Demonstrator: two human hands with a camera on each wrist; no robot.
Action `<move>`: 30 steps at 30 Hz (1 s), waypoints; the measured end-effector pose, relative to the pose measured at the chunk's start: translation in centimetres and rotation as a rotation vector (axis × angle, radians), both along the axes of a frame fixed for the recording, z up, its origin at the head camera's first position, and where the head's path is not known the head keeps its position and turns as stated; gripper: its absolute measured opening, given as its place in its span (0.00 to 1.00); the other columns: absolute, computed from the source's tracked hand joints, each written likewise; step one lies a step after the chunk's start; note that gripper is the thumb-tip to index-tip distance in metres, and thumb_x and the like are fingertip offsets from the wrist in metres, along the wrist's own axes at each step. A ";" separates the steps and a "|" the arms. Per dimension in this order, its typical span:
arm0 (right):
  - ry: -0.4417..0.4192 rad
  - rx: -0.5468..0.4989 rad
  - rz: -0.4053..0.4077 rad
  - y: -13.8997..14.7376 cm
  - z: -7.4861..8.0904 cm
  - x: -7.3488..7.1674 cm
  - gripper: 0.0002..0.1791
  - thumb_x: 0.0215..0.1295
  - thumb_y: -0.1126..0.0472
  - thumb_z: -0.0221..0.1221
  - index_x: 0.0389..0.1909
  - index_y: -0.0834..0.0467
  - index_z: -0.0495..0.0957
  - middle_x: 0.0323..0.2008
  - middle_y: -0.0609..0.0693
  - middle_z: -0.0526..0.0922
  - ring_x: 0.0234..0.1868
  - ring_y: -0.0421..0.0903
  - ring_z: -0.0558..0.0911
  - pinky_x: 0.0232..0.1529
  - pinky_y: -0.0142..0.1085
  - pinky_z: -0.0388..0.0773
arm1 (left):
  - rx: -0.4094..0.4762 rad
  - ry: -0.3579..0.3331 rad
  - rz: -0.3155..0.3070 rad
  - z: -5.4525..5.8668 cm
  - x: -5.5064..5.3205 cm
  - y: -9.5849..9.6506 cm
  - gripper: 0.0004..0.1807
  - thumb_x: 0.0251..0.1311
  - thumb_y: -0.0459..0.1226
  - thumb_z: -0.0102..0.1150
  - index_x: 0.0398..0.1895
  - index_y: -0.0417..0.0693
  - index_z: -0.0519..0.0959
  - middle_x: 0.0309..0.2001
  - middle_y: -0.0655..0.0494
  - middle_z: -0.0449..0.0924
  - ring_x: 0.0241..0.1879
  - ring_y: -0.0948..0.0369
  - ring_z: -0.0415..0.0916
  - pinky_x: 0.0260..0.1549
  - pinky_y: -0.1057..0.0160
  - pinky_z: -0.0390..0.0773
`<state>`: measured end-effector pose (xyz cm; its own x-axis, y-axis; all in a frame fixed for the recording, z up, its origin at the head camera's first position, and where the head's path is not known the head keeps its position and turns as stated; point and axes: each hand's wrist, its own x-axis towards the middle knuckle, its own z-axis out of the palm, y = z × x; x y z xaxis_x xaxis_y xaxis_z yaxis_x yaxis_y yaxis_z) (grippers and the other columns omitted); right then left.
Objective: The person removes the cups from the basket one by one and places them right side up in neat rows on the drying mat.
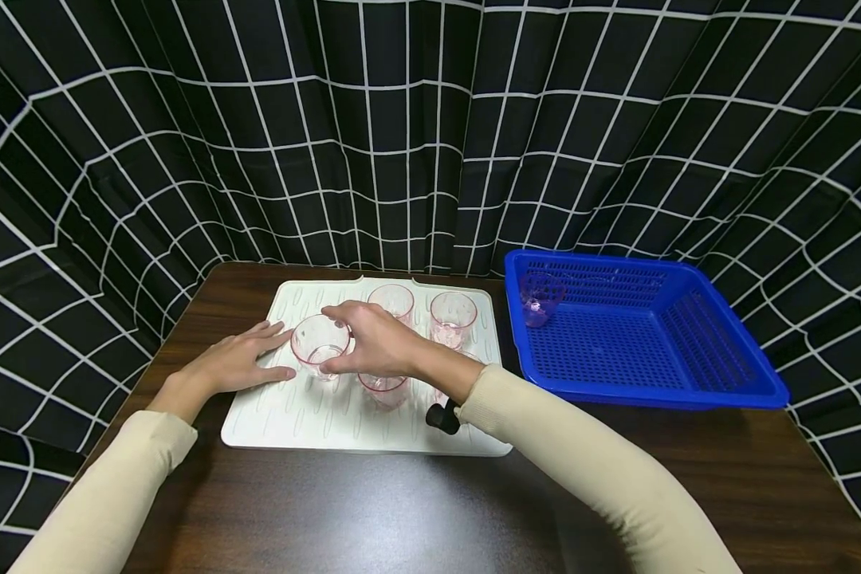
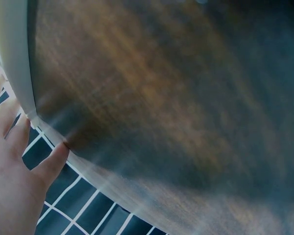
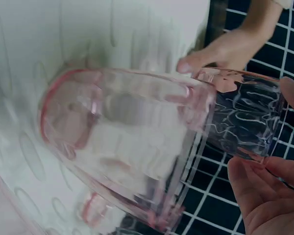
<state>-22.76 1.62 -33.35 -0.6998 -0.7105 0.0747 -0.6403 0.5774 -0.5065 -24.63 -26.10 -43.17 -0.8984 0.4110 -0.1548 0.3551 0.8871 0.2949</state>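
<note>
A clear glass with a pinkish rim (image 1: pixel 320 341) is at the left part of the white draining mat (image 1: pixel 287 426). My right hand (image 1: pixel 382 339) reaches across from the right and grips this glass near its rim, thumb on one side and fingers on the other; the right wrist view has the same glass (image 3: pixel 242 117) between them. Left of it, my left hand (image 1: pixel 240 360) rests with fingers spread over the mat's left edge, its fingertips close to the glass. Another tumbler (image 1: pixel 383 392) stands just below my right hand and looms large in the right wrist view.
More pink-tinted glasses stand on the mat, one at the back (image 1: pixel 391 300) and one at the back right (image 1: pixel 453 313); my right forearm partly covers another. To the right sits a blue plastic basket (image 1: pixel 653 399) with one glass (image 1: pixel 540 299) in its left corner. A dark grid curtain (image 1: pixel 416 159) surrounds the wooden table (image 1: pixel 316 510).
</note>
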 end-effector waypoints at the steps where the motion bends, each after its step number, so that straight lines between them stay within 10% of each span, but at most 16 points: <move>1: -0.002 0.007 0.001 -0.1 -0.3 0.0 0.42 0.57 0.52 0.72 0.69 0.65 0.67 0.60 0.58 0.79 0.60 0.50 0.78 0.61 0.37 0.73 | 0.000 0.002 -0.003 0.0 0.0 0.0 0.48 0.61 0.67 0.53 0.75 0.46 0.62 0.76 0.40 0.55 0.75 0.38 0.46 0.63 0.27 0.52; 30: -0.045 0.177 0.078 -0.8 -1.0 -0.2 0.45 0.64 0.49 0.67 0.76 0.59 0.57 0.73 0.52 0.66 0.73 0.45 0.64 0.71 0.34 0.59 | 0.002 0.006 -0.008 -0.1 0.0 -0.1 0.47 0.62 0.67 0.52 0.76 0.47 0.62 0.75 0.39 0.56 0.75 0.37 0.46 0.63 0.26 0.51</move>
